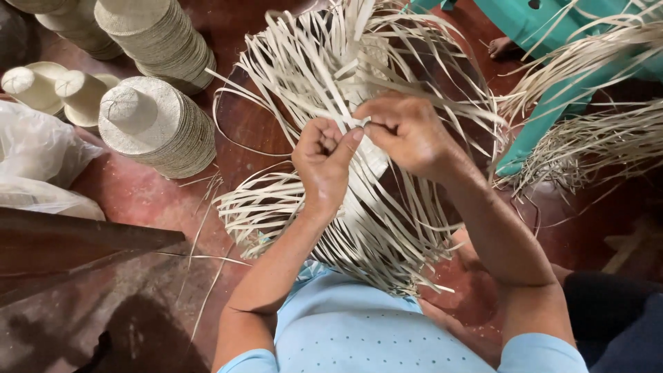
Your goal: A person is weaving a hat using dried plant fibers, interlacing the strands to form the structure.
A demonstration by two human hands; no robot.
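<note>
Left hand closed in a fist on pale straw strips, thumb pressed against them. Right hand pinched narrow on the same strips, fingertips touching the left thumb. Half-woven straw piece held above the lap, over the red floor, loose strips fanning out on every side. Stack of finished straw hats standing on the floor to the left, well apart from the hands; a second stack behind it. White plastic bag at the left edge. Teal chair toward the upper right, more straw draped over it.
</note>
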